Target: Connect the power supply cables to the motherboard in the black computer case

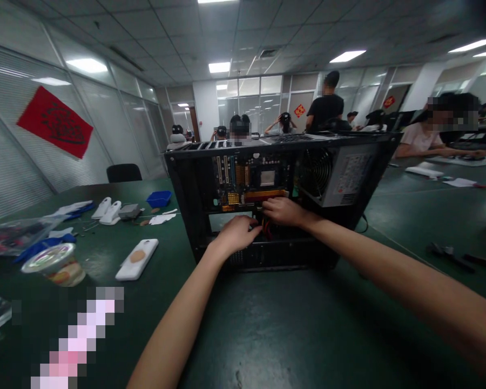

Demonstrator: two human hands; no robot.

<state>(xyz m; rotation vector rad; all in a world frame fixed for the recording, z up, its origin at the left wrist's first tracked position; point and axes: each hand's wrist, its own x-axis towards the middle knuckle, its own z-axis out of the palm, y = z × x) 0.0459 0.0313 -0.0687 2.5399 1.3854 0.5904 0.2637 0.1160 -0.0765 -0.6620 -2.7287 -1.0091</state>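
A black computer case (182, 208) stands on the green table with its side open towards me. Inside it I see a motherboard (251, 173), and a power supply (348, 175) with a large fan on the right. Below the motherboard's lower edge hang red and yellow cables (267, 228). My right hand (285, 210) reaches in at the top of these cables, its fingers curled; what they pinch is mostly hidden. My left hand (238, 233) rests over the case's lower frame, thumb and forefinger apart, close beside the cables.
Left on the table are a white phone (137, 260), a lidded plastic cup (59, 263), a blue tray (159, 199) and plastic bags (20, 233). Dark tools (449, 256) lie at the right. A person (421, 138) sits at the right; others are further back.
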